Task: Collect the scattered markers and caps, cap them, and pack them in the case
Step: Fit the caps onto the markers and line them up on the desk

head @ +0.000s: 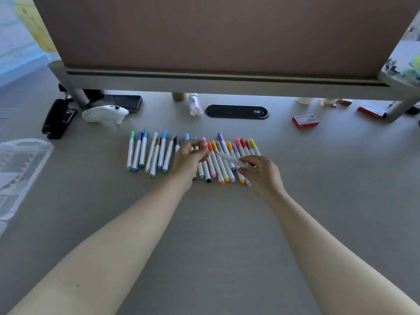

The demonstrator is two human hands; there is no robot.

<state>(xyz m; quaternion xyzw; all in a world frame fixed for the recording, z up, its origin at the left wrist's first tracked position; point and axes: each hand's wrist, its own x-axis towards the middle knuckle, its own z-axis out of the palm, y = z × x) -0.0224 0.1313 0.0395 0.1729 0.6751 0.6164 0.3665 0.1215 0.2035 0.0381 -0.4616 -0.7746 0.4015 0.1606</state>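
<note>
Several capped markers (147, 153) with white barrels and coloured caps lie side by side in a row across the middle of the grey desk (216, 223). My right hand (261, 171) grips a white marker (229, 158) by its back end, its tip pointing left. My left hand (189, 158) hovers over the row's middle, fingers curled, pinching what looks like a small cap, too hidden to name its colour. The tip and my left fingers are a short gap apart. A clear plastic case (20, 173) lies at the desk's left edge.
Behind the row stand a black stapler (58, 119), a white controller (104, 113), a phone (127, 102), a small bottle (195, 104), a cable grommet (236, 111) and red boxes (304, 121). A partition on legs spans the back.
</note>
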